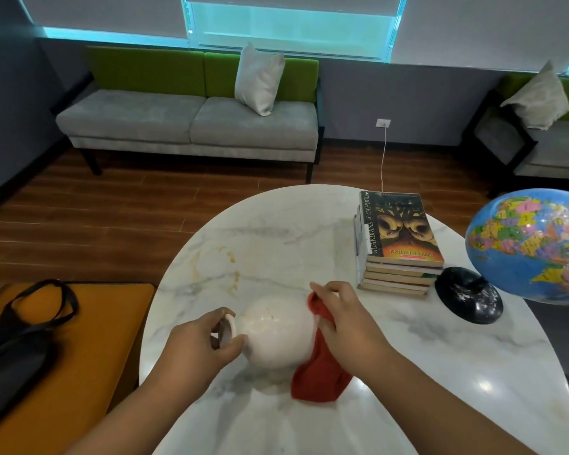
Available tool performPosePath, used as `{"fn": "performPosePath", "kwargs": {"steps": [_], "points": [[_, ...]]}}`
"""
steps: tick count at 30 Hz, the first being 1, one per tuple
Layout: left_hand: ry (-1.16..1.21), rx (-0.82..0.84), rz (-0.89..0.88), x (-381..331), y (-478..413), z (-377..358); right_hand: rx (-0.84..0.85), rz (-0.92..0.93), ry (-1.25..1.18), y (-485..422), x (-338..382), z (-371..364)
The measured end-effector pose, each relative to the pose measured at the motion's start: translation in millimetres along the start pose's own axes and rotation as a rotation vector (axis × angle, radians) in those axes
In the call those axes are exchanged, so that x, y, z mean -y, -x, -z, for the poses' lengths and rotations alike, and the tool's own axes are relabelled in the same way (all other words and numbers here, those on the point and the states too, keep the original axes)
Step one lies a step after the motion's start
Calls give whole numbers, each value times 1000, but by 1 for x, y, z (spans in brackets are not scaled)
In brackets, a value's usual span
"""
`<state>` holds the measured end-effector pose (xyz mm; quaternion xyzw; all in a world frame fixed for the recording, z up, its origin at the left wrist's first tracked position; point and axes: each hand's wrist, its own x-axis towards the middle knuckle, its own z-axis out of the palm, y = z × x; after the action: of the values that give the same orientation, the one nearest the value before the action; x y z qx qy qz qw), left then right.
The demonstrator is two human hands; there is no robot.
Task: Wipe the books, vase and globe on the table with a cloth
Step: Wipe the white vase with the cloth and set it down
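A white round vase [276, 333] is tipped on its side over the marble table [276, 238], its neck pointing left. My left hand [204, 343] grips the vase's neck and rim. My right hand [345, 320] holds a red cloth [319, 372] against the vase's right side; the cloth hangs down onto the tabletop. A stack of several books [398, 244] lies at the table's far right. To its right stands a blue globe [532, 244] on a black base [467, 293].
An orange seat [89, 323] with a black bag [20, 343] is left of the table. A grey and green sofa [191, 126] with a white cushion stands across the wooden floor. A second sofa [546, 139] sits at the far right. Yellowish stains [230, 264] mark the tabletop.
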<state>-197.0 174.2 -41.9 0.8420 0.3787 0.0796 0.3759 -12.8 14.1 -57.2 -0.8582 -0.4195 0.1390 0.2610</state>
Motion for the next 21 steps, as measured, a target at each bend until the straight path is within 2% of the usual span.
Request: {"fn": "performPosePath", "kwargs": {"steps": [3, 6, 8, 11, 17, 21], "points": [[-13, -9, -1, 0, 0, -1, 30, 116, 39, 6, 7, -8], [-13, -5, 7, 0, -1, -1, 70, 183, -65, 11, 6, -7], [-19, -4, -2, -2, -1, -1, 22, 62, -119, 6, -6, -3], [-43, -2, -10, -7, 0, -1, 10, -127, -28, -3, -17, -2], [-57, 10, -11, -11, 0, 0, -2, 78, -17, 9, -8, 1], [-77, 15, -40, -18, 0, 0, -61, -8, -4, 1, -16, 3]]}}
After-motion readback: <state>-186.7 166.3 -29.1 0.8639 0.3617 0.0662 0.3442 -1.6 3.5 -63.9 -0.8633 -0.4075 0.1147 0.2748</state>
